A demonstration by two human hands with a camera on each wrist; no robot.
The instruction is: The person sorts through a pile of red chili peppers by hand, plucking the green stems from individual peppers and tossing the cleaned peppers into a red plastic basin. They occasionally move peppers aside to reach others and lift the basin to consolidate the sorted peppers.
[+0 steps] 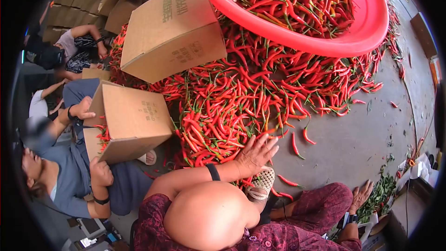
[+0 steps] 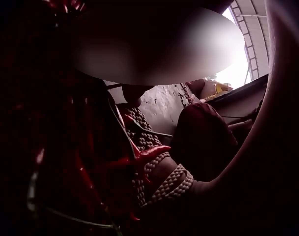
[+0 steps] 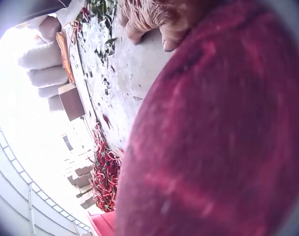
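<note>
At the far left of the head view, a person in a grey top (image 1: pixel 65 176) sits with a tilted brown cardboard box (image 1: pixel 132 121) in the lap; a few red chillies show at its open mouth. Behind it a second, larger brown cardboard box (image 1: pixel 174 30) leans on the heap.

In the middle lies the wide heap of long red chilli peppers with green stems (image 1: pixel 241 97), spread over the grey concrete floor (image 1: pixel 362 139). The wearer's left hand (image 1: pixel 255 154) rests at the heap's near edge, fingers straight and spread flat over the peppers, closing on none of them. A black band sits on that wrist, and a woven cream sandal (image 1: pixel 261 182) lies just below the hand. The left wrist view is very dark; it seems to show the sandal's weave (image 2: pixel 161 179) and one red pepper beside it, but little more.

Above the heap, a large round red plastic basin (image 1: pixel 367 28) is well filled with chillies.

To the right, the right hand (image 1: pixel 361 195) lies open, palm down on the floor beside the maroon patterned trouser leg (image 1: pixel 320 204), with torn green stems and leaves (image 1: pixel 383 193) nearby. The right wrist view shows its fingertips (image 3: pixel 139 22) pressed on the concrete, holding nothing.

Judging by this, sorting is well under way but far from finished: basin and boxes hold some, yet most peppers remain on the floor.
</note>
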